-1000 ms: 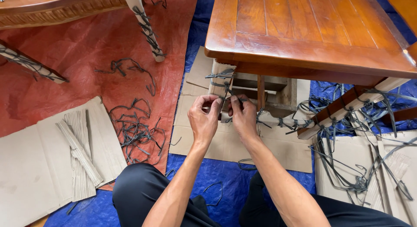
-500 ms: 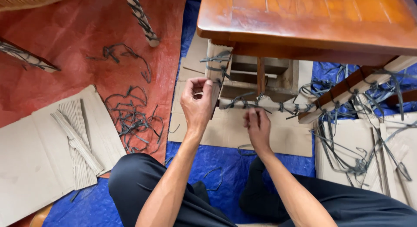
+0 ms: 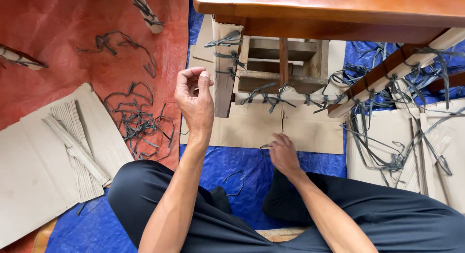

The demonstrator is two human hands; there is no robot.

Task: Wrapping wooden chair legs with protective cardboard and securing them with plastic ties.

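While the left hand [image 3: 194, 100] hangs raised in front of the wrapped table leg [image 3: 224, 71], its fingers curled in with thumb and fingertips pinched together, nothing can be made out between them; it may hold a thin strip or nothing at all. The right hand [image 3: 282, 153] is down at the near edge of the flat cardboard sheet [image 3: 310, 134], where that sheet meets the blue tarp [image 3: 242, 166], fingertips closing on a loose dark plastic strip [image 3: 265, 147] lying there. Judging by this, the step in hand is fetching another tie for the cardboard padding bound round the leg and the low rail [image 3: 290, 96]. The next move would call for lifting that strip clear and passing it round the leg below the ties [image 3: 227, 45] already knotted.

Only the near edge of the wooden table top [image 3: 329, 6] shows, cut off at the upper border. Whether the right fingers have actually gripped the strip cannot be told. More strips lie heaped on the red tarp [image 3: 72, 30], well apart.
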